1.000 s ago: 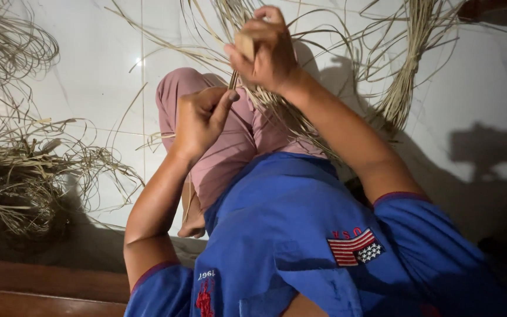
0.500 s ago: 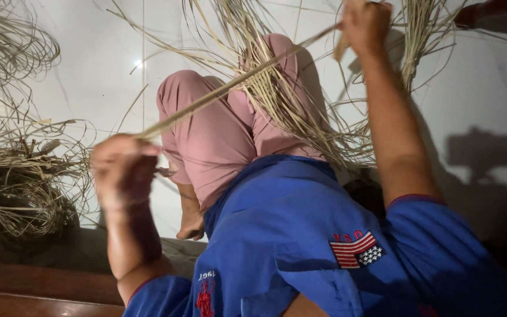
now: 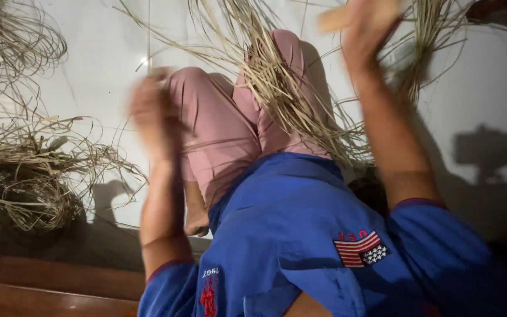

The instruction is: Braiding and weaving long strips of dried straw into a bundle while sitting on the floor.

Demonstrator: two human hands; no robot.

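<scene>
Floor (image 3: 95,76) of pale tile carries loose fibre heaps (image 3: 24,176) well left of the fingers; a long fibre bundle (image 3: 277,88) lies across the pink-clad knees (image 3: 218,123), below and between both hands. Right hand (image 3: 371,26), raised, looks closed around a pale strip (image 3: 335,19); left hand (image 3: 151,111) is blurred, finger state unclear. Judgement: steady pulls along the strands work best; stray stalks crossing the lap may snag.
</scene>
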